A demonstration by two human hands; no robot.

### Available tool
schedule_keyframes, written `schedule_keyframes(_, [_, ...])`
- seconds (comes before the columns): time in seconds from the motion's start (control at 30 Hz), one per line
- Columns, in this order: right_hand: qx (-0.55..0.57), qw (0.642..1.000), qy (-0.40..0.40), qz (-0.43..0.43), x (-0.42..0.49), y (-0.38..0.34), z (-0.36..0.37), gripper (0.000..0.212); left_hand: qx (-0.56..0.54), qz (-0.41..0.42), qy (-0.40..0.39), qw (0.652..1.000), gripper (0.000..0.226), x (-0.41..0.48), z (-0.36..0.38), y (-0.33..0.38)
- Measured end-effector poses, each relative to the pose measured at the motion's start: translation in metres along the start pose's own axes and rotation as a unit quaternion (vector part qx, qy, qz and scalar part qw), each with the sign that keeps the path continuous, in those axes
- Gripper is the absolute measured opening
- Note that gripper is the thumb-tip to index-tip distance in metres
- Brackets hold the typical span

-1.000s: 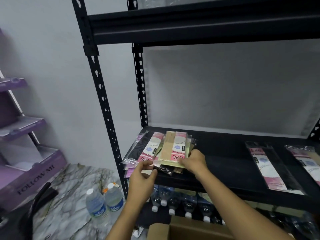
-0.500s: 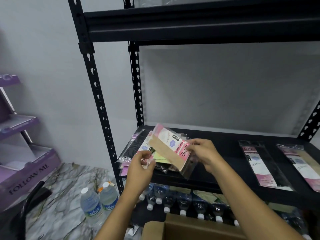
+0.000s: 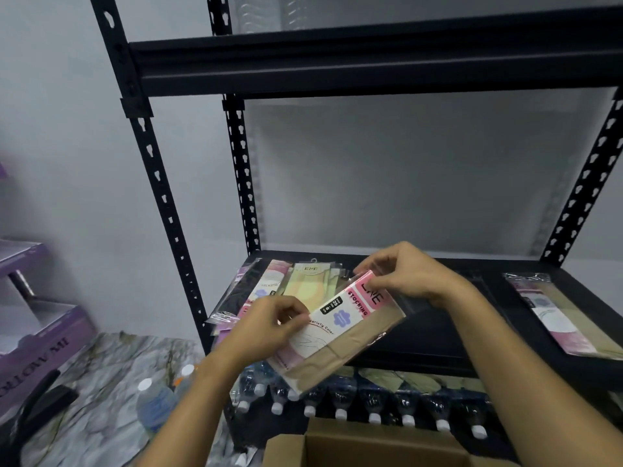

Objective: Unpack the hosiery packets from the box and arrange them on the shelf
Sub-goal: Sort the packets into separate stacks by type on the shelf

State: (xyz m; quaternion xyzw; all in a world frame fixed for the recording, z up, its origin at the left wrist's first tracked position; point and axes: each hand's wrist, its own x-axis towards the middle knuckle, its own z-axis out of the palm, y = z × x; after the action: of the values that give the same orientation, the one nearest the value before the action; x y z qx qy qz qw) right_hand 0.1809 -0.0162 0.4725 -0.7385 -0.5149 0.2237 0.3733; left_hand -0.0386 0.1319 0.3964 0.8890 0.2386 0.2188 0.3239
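Beige stocking packet [image 3: 340, 332] tilted in air above shelf [image 3: 438, 335] front edge. Left hand [image 3: 266, 326] pinches its side and right hand [image 3: 409, 278] pinches top corner, fingers clamped on film. Risk: slick film slips and packet drops toward box [image 3: 290, 448], or it nudges loose pile [image 3: 303, 284] on shelf.

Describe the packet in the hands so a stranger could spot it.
On the black metal shelf, a pile of packets lies at the left end. Before it, the left hand and right hand pinch one packet, the only one lifted and tilted, beige stocking showing.
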Motion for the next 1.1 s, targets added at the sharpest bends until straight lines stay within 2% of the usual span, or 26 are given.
schedule_keyframes(0.13, [0.001, 0.998, 0.061, -0.022, -0.007, 0.007, -0.005, 0.032, -0.092, -0.019, 0.019, 0.995, 0.007, -0.006, 0.020, -0.001])
schedule_keyframes(0.23, [0.044, 0.977, 0.206, -0.028, -0.015, 0.019, -0.008, 0.045, -0.183, -0.048, 0.074, 0.979, 0.008, -0.007, 0.031, -0.002])
schedule_keyframes(0.3, [0.118, 0.944, 0.308, -0.005, -0.026, 0.032, -0.004, 0.039, -0.262, -0.080, 0.116, 0.955, 0.009, -0.008, 0.040, 0.000])
schedule_keyframes(0.33, [0.155, 0.932, 0.327, 0.014, -0.033, 0.039, 0.001, 0.034, -0.296, -0.100, 0.135, 0.940, 0.009, -0.008, 0.045, 0.002])
schedule_keyframes(0.4, [0.214, 0.933, 0.284, 0.052, -0.047, 0.051, 0.017, 0.028, -0.355, -0.133, 0.154, 0.913, 0.008, -0.007, 0.056, 0.009])
schedule_keyframes(0.5, [0.259, 0.948, 0.157, 0.095, -0.065, 0.062, 0.050, 0.025, -0.426, -0.154, 0.141, 0.880, 0.013, -0.006, 0.075, 0.024])
schedule_keyframes(0.57, [0.287, 0.943, 0.131, 0.109, -0.073, 0.067, 0.068, 0.021, -0.446, -0.155, 0.136, 0.871, 0.015, -0.007, 0.087, 0.031])
schedule_keyframes(0.7, [0.329, 0.928, 0.135, 0.113, -0.081, 0.076, 0.082, 0.014, -0.444, -0.158, 0.120, 0.874, 0.015, -0.009, 0.099, 0.039])
schedule_keyframes(0.9, [0.350, 0.922, 0.139, 0.091, -0.087, 0.083, 0.070, 0.017, -0.423, -0.140, 0.067, 0.893, 0.018, -0.007, 0.099, 0.037])
schedule_keyframes(1.1, [0.303, 0.922, 0.218, 0.098, -0.104, 0.108, 0.018, 0.015, -0.420, -0.113, 0.063, 0.898, 0.040, -0.007, 0.106, 0.027])
